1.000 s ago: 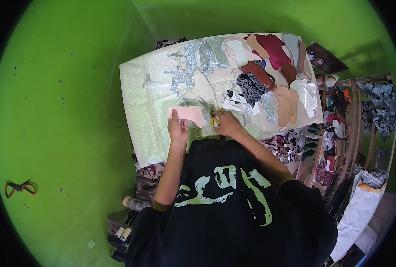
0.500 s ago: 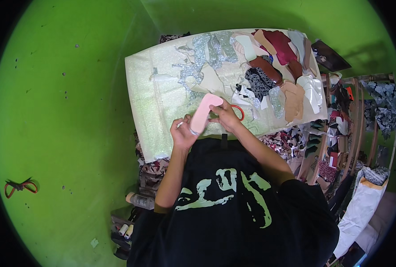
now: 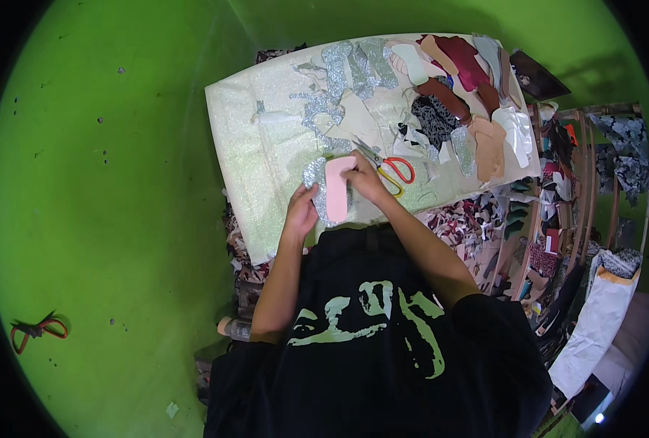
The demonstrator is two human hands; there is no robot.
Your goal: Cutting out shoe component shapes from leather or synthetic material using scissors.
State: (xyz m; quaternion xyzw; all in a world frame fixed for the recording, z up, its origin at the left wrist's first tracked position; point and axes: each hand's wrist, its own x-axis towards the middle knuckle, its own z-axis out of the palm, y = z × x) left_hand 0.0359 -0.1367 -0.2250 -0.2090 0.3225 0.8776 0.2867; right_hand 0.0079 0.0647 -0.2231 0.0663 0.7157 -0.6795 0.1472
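Note:
A pale pink flat piece (image 3: 339, 193), shaped like a sock with a bent top end, is pinched near its upper right by my right hand (image 3: 366, 179). Behind it shows a glittery silver piece of material (image 3: 313, 174) with an uneven edge. My left hand (image 3: 302, 210) grips the silver piece along its left side, thumb on top and the other fingers mostly hidden. Both pieces are overlapped, just in front of my chest, over the near edge of the table. Scissors (image 3: 384, 160) with one red and one yellow handle lie right beside my right hand.
The pale covered table (image 3: 244, 182) carries silver scraps (image 3: 323, 109), a brown piece (image 3: 441, 100), a dark red piece (image 3: 459, 62) and tan pieces (image 3: 487, 150). Racks with materials (image 3: 558, 182) stand at the right. Another pair of scissors (image 3: 40, 330) hangs on the green wall at left.
The pink piece has turned more upright. More of the silver piece now shows behind it, at its left. My right hand has shifted slightly, and the scissors beside it are more fully visible.

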